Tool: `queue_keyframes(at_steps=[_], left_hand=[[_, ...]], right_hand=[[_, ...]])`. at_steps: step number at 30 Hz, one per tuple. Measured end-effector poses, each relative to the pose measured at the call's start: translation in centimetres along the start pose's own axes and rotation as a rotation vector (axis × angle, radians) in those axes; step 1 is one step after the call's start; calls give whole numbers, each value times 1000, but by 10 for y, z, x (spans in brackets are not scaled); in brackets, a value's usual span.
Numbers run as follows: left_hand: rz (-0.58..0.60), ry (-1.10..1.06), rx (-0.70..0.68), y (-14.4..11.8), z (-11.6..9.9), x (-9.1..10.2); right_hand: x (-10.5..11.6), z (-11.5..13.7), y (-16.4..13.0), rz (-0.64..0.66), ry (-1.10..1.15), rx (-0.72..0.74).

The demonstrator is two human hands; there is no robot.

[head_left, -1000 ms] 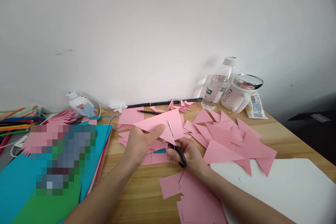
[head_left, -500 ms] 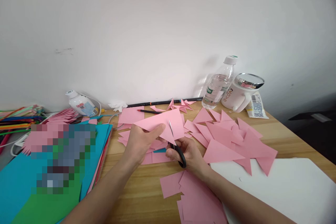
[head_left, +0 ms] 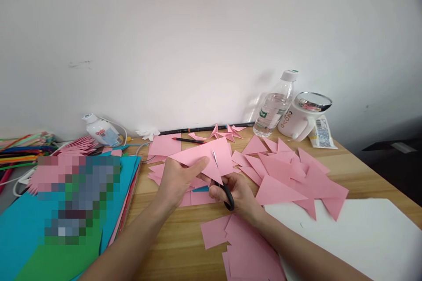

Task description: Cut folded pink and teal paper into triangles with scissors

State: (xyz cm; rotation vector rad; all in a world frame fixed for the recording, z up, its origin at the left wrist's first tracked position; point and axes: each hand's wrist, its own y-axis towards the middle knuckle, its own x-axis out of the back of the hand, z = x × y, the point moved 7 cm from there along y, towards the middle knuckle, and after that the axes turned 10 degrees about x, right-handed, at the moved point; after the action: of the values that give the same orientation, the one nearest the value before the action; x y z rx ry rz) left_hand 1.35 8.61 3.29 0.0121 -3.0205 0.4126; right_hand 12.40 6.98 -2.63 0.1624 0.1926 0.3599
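- The water bottle [head_left: 274, 106] stands at the back of the table [head_left: 171, 246], with the mug [head_left: 301, 118] just right of it.
- The paper triangles [head_left: 290, 175] lie before both.
- The glue bottle [head_left: 100, 131] lies far left, behind the paper stack [head_left: 29, 237].

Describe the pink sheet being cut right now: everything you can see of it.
The pink sheet is plain, thin paper, matte, roughly a slanted four-sided piece with straight edges. It is held up off the wooden table, tilted toward the camera. The left hand pinches its lower left edge, thumb on the front. The scissors, black-handled, in the right hand, have a silver blade showing over its lower right part, partway into a cut. Its underside is hidden.
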Motion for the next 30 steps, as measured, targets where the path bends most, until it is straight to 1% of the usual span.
queue_keyframes(at_steps=[5,12,17,23,26,30], left_hand=[[16,-16,2,1,1,-1],[5,-19,12,0,3,0],[5,-36,25,0,2,0],[22,-33,17,1,4,-1],[18,-32,-10,2,4,0],[-20,-106,-94,3,0,5]], right_hand=[[1,-1,-1,3,-18,-11],[0,-6,-2,9,21,-14],[1,-7,-2,-10,44,-17],[3,-11,-4,10,-1,-69],[5,-15,-5,13,-28,-99],[4,-14,-4,11,-36,-94]])
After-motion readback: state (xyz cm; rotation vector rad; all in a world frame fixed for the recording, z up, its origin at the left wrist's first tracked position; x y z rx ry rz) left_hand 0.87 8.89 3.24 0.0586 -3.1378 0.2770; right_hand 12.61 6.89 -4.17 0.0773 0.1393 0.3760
